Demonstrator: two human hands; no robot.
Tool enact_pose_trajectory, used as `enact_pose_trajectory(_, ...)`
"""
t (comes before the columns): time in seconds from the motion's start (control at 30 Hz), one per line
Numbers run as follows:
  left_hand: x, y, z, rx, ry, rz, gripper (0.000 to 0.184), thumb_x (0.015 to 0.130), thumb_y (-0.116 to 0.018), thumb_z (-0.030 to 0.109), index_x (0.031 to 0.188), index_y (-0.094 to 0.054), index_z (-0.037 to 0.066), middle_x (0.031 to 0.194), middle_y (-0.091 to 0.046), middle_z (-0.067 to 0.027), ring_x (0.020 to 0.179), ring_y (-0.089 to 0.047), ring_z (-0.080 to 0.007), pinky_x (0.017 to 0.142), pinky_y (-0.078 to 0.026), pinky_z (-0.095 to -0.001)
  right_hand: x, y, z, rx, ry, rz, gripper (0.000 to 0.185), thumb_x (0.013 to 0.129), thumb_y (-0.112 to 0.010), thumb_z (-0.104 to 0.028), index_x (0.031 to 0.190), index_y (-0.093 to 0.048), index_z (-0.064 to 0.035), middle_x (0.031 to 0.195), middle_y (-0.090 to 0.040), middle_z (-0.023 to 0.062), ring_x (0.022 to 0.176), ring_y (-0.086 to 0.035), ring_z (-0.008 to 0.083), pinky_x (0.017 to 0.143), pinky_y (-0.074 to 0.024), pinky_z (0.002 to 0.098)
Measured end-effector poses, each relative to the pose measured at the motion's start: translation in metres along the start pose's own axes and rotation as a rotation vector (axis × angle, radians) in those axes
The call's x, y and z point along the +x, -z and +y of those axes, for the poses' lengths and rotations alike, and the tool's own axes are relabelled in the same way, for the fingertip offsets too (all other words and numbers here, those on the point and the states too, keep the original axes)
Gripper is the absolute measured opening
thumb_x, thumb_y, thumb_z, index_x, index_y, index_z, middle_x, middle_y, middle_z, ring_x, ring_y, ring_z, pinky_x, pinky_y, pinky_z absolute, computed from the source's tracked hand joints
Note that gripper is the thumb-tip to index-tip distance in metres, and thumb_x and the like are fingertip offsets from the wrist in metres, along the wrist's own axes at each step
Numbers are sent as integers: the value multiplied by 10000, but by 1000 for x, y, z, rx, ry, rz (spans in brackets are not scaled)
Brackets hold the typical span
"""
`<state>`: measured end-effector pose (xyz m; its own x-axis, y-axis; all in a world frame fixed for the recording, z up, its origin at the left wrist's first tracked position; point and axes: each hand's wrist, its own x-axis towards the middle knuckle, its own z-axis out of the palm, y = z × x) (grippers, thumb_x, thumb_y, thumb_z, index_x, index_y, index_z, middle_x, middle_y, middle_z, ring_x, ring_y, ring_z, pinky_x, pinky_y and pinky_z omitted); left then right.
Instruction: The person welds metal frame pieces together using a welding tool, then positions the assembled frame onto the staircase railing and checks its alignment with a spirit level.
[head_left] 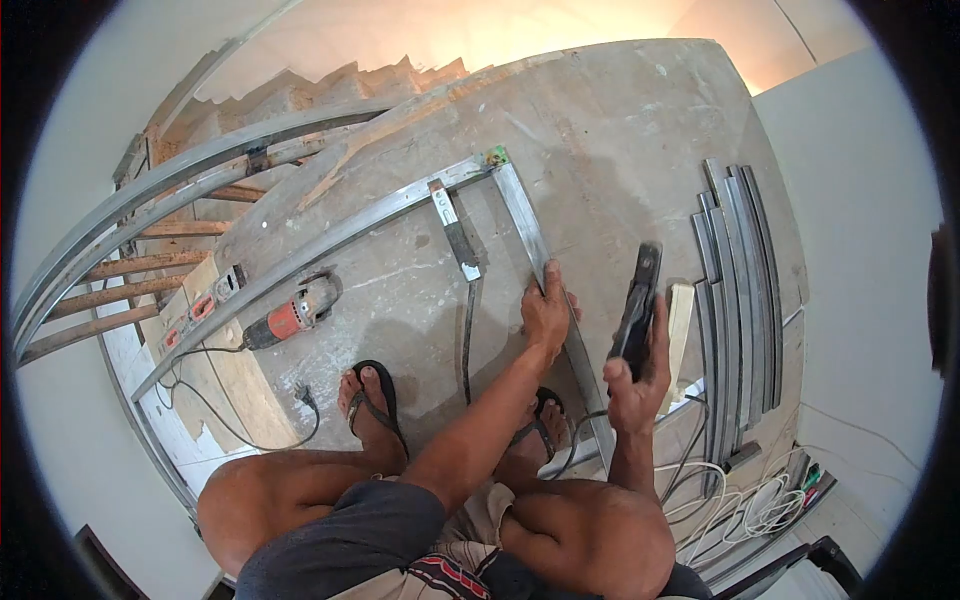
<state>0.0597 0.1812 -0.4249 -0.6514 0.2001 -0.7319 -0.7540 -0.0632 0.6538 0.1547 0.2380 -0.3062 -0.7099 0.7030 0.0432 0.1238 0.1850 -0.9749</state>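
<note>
My left hand is closed around one side of a silver metal frame, a square tube running down towards my feet. A longer tube meets it at a corner with green marks. In my right hand, just right of the frame, is a long black tool, held upright between thumb and fingers; its exact kind is unclear. A flat metal piece with a black middle and a dark cable hangs against the long tube, left of my left hand.
A red and grey angle grinder lies on the left, beside a spirit level. Metal tubes lie stacked at right, near a pale wooden block. Coiled white cables sit lower right. A curved metal railing borders the stairs.
</note>
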Motion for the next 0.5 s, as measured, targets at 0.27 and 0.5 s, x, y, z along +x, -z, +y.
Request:
enact_pose_trajectory(0.27, 5, -3, -4, 33, 3, 60, 542, 983, -503, 581, 863, -505, 53, 628, -561, -58, 488, -596, -199, 460, -493, -340, -46, 31, -2, -256, 123, -104, 1066, 740, -828, -555, 1493, -366, 42, 898, -530, 63, 687, -478, 131, 554, -416, 278)
enact_pose_trajectory(0.5, 3, -3, -2, 27, 1, 55, 536, 984, -505, 575, 863, -508, 52, 626, -557, -58, 489, -590, -197, 462, -493, -340, -46, 32, 1, -318, 70, -187, 1060, 702, -878, -482, 1497, -384, 16, 965, -561, 39, 674, -444, 85, 560, -389, 231)
